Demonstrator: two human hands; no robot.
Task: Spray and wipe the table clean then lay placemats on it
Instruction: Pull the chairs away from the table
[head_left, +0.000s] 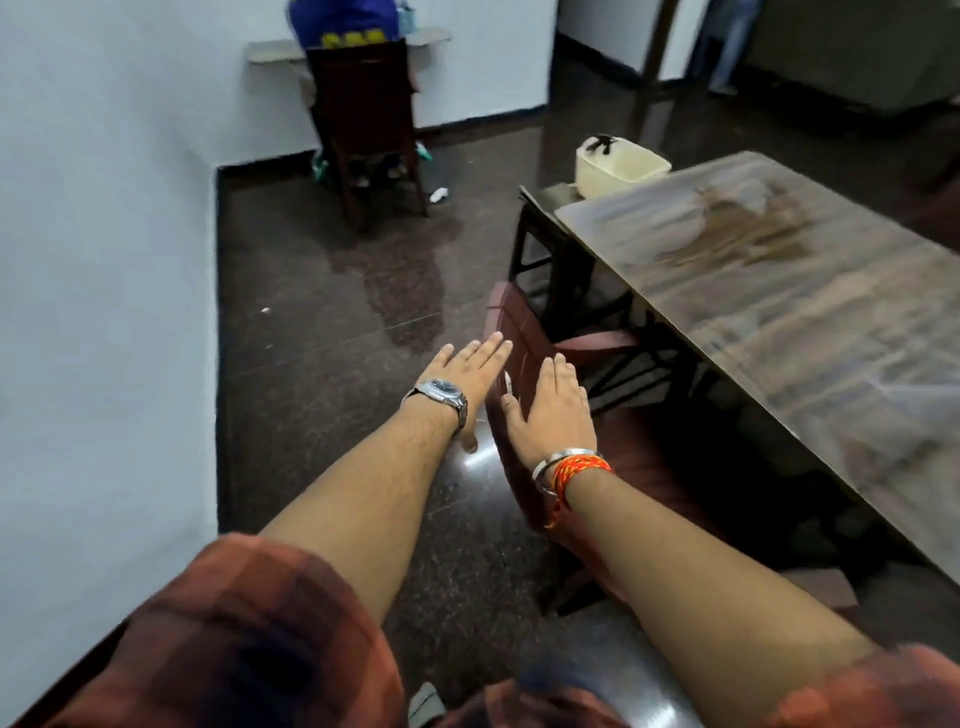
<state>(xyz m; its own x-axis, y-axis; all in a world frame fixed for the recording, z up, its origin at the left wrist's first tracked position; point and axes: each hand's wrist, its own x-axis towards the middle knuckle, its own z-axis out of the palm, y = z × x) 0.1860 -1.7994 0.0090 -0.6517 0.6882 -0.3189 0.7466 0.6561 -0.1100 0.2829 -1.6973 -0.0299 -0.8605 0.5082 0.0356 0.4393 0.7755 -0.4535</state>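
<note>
Directly below us both our hands reach out over the dark red-brown wooden chair (519, 325) tucked at the near side of the table. Our left hand (467, 371), with a silver wristwatch (440, 396), is flat and holds nothing, its straight fingers pointing at the chair's top edge; we cannot tell whether they touch it. Our right hand (553, 410), with a silver bangle and orange-red thread (571, 466) at the wrist, lies spread over the chair back, fingers straight, gripping nothing. The long wooden table with a glossy, streaky top (810, 332) stretches away on our right, and a brownish smear (743, 236) shows near its far end. Just past that end stands a cream plastic tub (618, 165). Against the white wall stands another dark wooden chair (369, 130).
</note>
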